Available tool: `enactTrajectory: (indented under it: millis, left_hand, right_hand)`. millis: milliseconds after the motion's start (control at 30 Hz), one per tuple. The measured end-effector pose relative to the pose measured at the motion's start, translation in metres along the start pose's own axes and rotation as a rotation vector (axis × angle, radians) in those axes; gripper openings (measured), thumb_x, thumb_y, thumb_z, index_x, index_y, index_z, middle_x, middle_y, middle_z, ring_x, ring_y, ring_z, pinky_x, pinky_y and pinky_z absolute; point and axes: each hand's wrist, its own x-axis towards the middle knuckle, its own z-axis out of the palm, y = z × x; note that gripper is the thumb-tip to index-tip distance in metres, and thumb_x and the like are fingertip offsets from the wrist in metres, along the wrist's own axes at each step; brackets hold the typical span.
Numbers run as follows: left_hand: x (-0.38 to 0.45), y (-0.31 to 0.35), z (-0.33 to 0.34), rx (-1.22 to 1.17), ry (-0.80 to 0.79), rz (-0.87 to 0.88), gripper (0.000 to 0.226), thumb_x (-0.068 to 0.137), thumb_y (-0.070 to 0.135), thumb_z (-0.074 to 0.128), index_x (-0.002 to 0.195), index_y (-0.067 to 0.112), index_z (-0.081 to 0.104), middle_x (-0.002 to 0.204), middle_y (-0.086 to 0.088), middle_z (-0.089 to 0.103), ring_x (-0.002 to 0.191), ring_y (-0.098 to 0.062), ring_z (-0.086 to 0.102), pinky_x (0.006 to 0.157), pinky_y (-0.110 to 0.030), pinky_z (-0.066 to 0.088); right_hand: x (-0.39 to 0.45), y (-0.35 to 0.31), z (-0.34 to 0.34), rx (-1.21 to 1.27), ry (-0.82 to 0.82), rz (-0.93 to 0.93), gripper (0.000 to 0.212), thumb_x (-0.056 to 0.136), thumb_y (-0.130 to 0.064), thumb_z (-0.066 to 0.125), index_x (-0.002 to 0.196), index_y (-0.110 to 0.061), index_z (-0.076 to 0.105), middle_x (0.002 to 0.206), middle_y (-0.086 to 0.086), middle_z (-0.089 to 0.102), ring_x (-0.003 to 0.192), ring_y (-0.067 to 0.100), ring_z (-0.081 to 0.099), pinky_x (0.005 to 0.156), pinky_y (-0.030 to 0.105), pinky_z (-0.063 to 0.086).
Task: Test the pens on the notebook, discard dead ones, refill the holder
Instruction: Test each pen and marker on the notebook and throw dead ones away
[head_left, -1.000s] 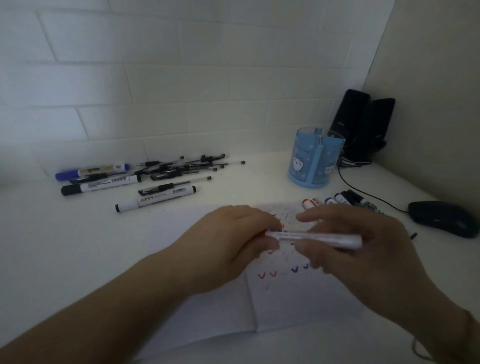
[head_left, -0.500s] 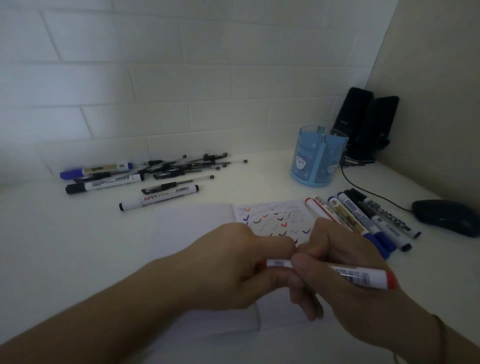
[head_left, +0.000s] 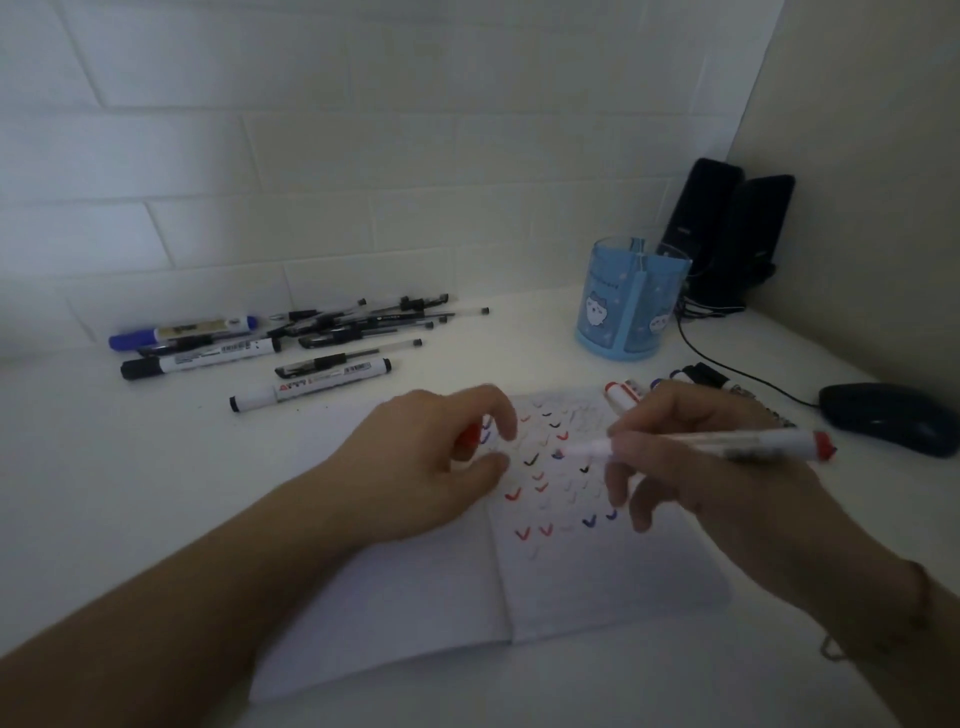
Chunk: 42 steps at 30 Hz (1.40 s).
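The right hand (head_left: 717, 467) pinches a red marker (head_left: 701, 446) between thumb and fingers, its uncapped tip just over the check marks on the open notebook (head_left: 571, 582). The left hand (head_left: 431, 467) rests on the notebook, its fingers curled round the red cap (head_left: 470, 435). Behind, on the worktop (head_left: 104, 493), stands the blue pen holder (head_left: 631, 304); nothing shows above its rim. A pile of pens (head_left: 291, 340) lies far left; more markers (head_left: 670, 387) lie just behind the right hand.

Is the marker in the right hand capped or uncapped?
Uncapped. The marker shows a bare tip above the notebook; the left hand holds a red cap.
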Motion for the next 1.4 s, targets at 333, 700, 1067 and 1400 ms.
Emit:
enactTrajectory:
  millis: [333, 700, 1067, 1400]
  left_hand:
    - [0.001, 0.005, 0.013, 0.275, -0.157, -0.078, 0.035, 0.076, 0.068, 0.059, 0.098, 0.041, 0.055, 0.062, 0.016, 0.048, 0.058, 0.004, 0.042, 0.059, -0.023, 0.031]
    - [0.003, 0.004, 0.013, 0.282, -0.168, -0.072, 0.035, 0.077, 0.067, 0.058, 0.099, 0.04, 0.054, 0.063, 0.015, 0.049, 0.058, 0.004, 0.043, 0.056, -0.014, 0.028]
    - [0.003, 0.004, 0.003, -0.095, -0.05, 0.011, 0.037, 0.097, 0.008, 0.037, 0.125, 0.031, 0.044, 0.087, 0.008, 0.056, 0.081, -0.009, 0.053, 0.07, -0.018, 0.04]
    - [0.004, 0.01, 0.005, -0.186, -0.034, 0.066, 0.073, 0.088, 0.011, 0.066, 0.137, 0.043, 0.023, 0.091, 0.03, 0.066, 0.078, 0.007, 0.057, 0.072, -0.004, 0.037]
  right_hand:
    - [0.002, 0.032, 0.017, -0.51, 0.124, 0.098, 0.031, 0.068, -0.019, 0.077, 0.053, -0.014, 0.05, 0.054, 0.009, 0.058, 0.043, 0.013, 0.047, 0.042, 0.019, 0.038]
    - [0.0, 0.033, 0.02, -0.563, 0.043, 0.066, 0.037, 0.069, -0.016, 0.077, 0.048, -0.021, 0.046, 0.047, -0.004, 0.051, 0.04, 0.006, 0.042, 0.039, 0.01, 0.031]
    - [0.004, 0.018, 0.011, -0.074, 0.225, -0.004, 0.03, 0.066, -0.034, 0.079, 0.071, -0.014, 0.059, 0.049, -0.004, 0.055, 0.042, 0.008, 0.045, 0.038, 0.018, 0.035]
    - [0.001, 0.023, 0.011, 0.038, 0.115, -0.054, 0.021, 0.069, -0.029, 0.056, 0.083, -0.016, 0.063, 0.066, 0.015, 0.069, 0.05, 0.03, 0.059, 0.041, 0.022, 0.038]
